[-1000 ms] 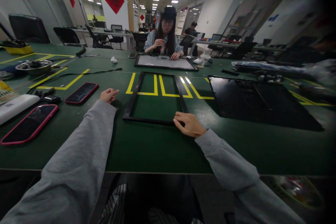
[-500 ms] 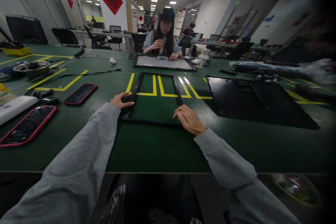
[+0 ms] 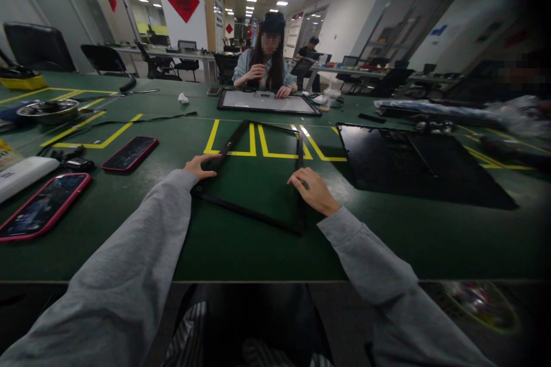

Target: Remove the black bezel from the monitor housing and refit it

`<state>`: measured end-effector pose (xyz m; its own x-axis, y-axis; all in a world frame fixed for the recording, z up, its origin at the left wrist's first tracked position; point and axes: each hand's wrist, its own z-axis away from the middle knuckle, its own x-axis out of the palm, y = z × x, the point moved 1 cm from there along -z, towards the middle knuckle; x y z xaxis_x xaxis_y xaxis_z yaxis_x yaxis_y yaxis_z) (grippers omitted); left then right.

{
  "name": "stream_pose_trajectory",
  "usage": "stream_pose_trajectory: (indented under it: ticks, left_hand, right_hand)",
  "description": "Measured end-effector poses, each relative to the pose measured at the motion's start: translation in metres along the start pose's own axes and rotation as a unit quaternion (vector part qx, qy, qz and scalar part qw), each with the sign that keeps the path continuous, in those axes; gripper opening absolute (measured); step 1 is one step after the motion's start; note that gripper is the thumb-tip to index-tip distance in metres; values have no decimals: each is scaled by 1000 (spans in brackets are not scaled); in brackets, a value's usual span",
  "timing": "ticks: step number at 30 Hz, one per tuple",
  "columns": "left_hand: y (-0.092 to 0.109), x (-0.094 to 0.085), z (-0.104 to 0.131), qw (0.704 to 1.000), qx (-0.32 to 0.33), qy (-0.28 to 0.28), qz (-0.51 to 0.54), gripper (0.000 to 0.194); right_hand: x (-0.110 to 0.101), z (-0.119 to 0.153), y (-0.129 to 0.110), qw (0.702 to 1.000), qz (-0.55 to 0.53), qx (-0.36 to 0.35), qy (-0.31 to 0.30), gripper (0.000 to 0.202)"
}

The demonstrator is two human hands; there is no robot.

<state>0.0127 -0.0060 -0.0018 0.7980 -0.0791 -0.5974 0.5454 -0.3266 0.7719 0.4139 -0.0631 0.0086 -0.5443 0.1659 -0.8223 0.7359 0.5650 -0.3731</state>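
A thin black rectangular frame (image 3: pixel 249 215), like a screen bezel, lies at an angle on the green table, the tabletop showing through its middle. My left hand (image 3: pixel 199 167) is at its left bar, the thumb reaching over the bar and the fingers along the outer side. On the right bar my right hand (image 3: pixel 313 186) closes with curled fingers; its fingertips partly cover the bar. A large black panel (image 3: pixel 400 166) rests flat to the right of the frame.
Two phones in pink-red cases (image 3: pixel 130 153) lie on the left, near a white box-like device (image 3: pixel 28 178) and a metal bowl (image 3: pixel 48 112). Yellow tape (image 3: pixel 235 153) marks the table. Opposite, a person (image 3: pixel 267 63) sits with a hand on a grey panel (image 3: pixel 267 103).
The black frame has turned clockwise, its far end shifting right and its near right corner coming closer to me. Both hands stay at its sides with little movement.
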Motion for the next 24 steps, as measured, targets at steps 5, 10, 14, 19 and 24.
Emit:
stream_pose_trajectory:
  ticks: [5,10,14,19,24]
  left_hand:
    - [-8,-6,-8,998,-27,9,51,78]
    - [-6,-7,-4,998,-51,6,46,76]
    - [3,-5,3,999,-42,-1,-4,67]
    - [-7,-5,-3,999,-33,-8,-9,64]
    - [-22,-6,-12,999,-10,-35,2,69]
  right_hand:
    - [3,1,8,1000,5,18,-7,38]
    - [5,2,12,1000,2,12,-29,35]
    - [6,2,12,999,-19,9,-40,35]
    - [0,1,15,993,-77,18,-92,41]
    - [-11,2,19,975,-119,35,-186,59]
